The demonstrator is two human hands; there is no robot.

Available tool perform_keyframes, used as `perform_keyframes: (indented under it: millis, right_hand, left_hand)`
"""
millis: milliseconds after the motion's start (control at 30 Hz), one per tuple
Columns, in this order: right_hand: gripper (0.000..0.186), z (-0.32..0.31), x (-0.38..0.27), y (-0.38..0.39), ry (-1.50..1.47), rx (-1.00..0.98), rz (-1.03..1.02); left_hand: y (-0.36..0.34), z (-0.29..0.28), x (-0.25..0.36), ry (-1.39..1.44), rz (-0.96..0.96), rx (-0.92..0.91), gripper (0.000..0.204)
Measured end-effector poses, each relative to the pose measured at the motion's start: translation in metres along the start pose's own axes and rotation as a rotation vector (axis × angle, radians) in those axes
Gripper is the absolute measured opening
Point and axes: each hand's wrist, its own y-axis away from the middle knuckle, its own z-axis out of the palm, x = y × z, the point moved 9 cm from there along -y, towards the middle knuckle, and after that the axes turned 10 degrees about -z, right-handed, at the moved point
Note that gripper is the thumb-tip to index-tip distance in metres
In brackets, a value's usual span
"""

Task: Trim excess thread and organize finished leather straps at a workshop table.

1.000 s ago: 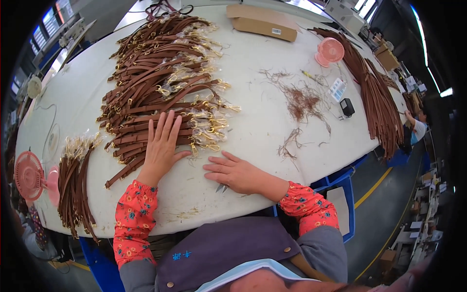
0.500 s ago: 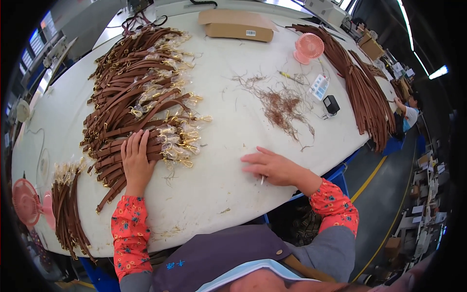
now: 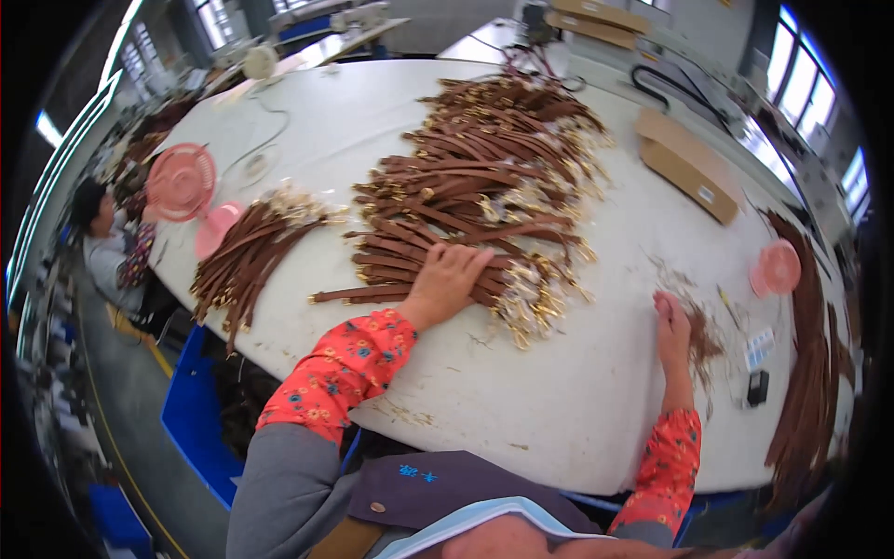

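Note:
A big pile of brown straps (image 3: pixel 466 177) with gold metal clips and clear plastic wraps lies across the middle of the table. My left hand (image 3: pixel 449 282) rests on the straps at the pile's near end, its fingers spread over them, not closed around any. Some gold clips (image 3: pixel 529 312) stick out just right of that hand. My right hand (image 3: pixel 674 326) is over the table beside a heap of brown thread scraps (image 3: pixel 705 337), fingers curled together. Whatever it may hold is hidden.
A smaller strap bundle (image 3: pixel 256 247) and a pink fan (image 3: pixel 182 182) are at left. Rightward are another pink fan (image 3: pixel 775 267), a black adapter (image 3: pixel 757 388) and long brown strips (image 3: pixel 796 410). Behind lies a cardboard box (image 3: pixel 689 168). A person (image 3: pixel 116 247) sits beyond the table's left edge.
The whole view has swung to the left. My left hand is still on the near straps. My right hand has moved from the bare tabletop to beside the thread scraps, its fingers more curled.

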Motion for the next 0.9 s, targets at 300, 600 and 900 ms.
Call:
perform_keyframes:
  millis: [300,600,900]
  right_hand:
    - [0.033,0.056,-0.353,0.013,-1.434,-0.496,-0.323]
    - [0.037,0.092,-0.516,0.062,-1.682,-1.082,-0.308]
    - [0.037,0.101,-0.522,0.078,-1.723,-1.181,-0.23]
  left_hand:
    - [0.007,-0.011,0.004,0.168,0.01,0.11,0.078]
    - [0.006,-0.005,0.002,0.252,-0.017,0.155,0.081]
    - [0.016,-0.003,0.008,0.285,-0.085,0.138,0.075]
